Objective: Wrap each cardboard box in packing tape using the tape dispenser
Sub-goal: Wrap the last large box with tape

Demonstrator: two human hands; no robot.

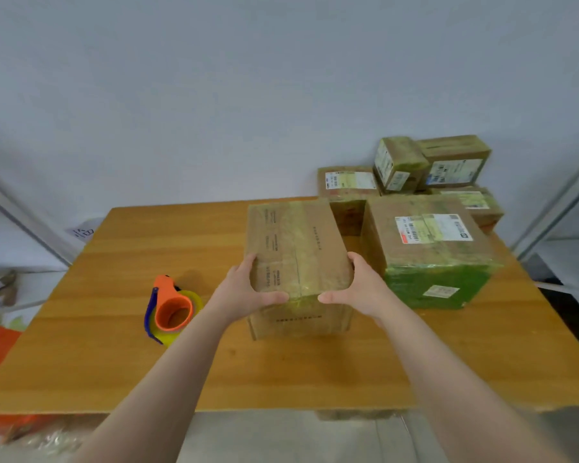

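Note:
A cardboard box (298,242) with a strip of tape along its top stands in the middle of the wooden table (114,329). My left hand (248,292) grips its near left corner, thumb along the front top edge. My right hand (358,289) grips the near right corner the same way. The orange tape dispenser (171,307) with a yellowish tape roll lies on the table to the left of the box, apart from both hands.
A larger taped box (428,255) with a white label stands right beside the held box. Several smaller labelled boxes (415,168) are piled at the back right against the wall. Metal shelving (24,225) flanks the table on both sides.

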